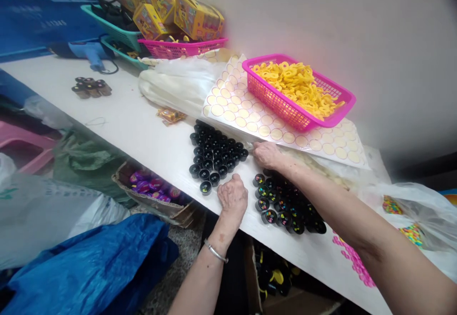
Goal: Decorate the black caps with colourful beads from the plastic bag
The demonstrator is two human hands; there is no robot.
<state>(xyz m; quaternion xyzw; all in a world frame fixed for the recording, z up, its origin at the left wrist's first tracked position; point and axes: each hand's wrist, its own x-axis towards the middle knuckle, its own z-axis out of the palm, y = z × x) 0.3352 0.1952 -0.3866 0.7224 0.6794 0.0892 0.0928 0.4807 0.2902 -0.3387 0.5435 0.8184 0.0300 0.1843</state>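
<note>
A tight group of small black cups stands on the white table between my hands, their tops facing up. My left hand, wearing a silver bangle on the wrist, rests by the group's near right edge with its fingers curled in. At the far right edge of the same cups is my right hand, also curled. Whatever either hand may hold is hidden. Under my right forearm sits a second group of black cups with small coloured pieces inside; the forearm covers part of it.
A pink basket of yellow ring-shaped pieces stands on sticker sheets at the back. Clear bags with colourful bits and pink pieces lie right. Brown-looking cups and a blue heat gun are left. Open boxes sit below the table edge.
</note>
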